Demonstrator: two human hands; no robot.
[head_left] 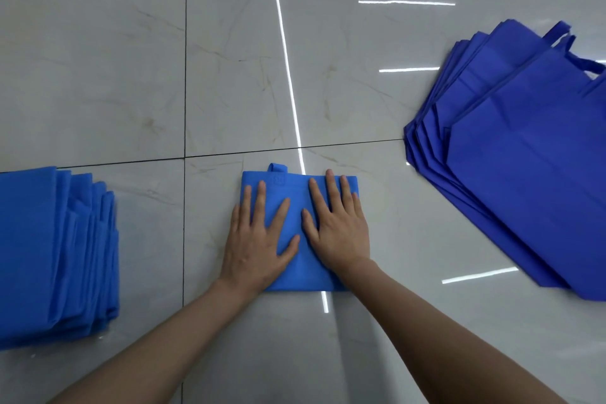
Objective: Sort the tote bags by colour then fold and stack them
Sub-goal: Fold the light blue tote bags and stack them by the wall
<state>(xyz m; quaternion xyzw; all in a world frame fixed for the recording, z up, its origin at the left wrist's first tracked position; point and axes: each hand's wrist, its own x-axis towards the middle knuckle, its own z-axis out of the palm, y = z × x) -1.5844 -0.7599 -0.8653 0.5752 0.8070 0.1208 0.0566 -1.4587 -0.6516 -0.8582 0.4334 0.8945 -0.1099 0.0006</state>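
- Light-blue folded tote bag (296, 193): position?
- On the floor (229, 75), beneath both hands. Left hand (259, 239) and right hand (337, 233) lie flat, side by side, fingers straight, pressing it.
- Progress?
- Sorting looks complete: light-blue pile (49, 256) at left, dark-blue pile (524, 157) far right, well apart. Both appear unfolded, so folding and stacking are judged mostly outstanding.

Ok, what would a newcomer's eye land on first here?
The left hand and right hand press flat on a folded light-blue fabric tote bag at centre, on the grey tiled floor. A fanned pile of darker royal-blue tote bags lies at right, a stack of light-blue bags at left.
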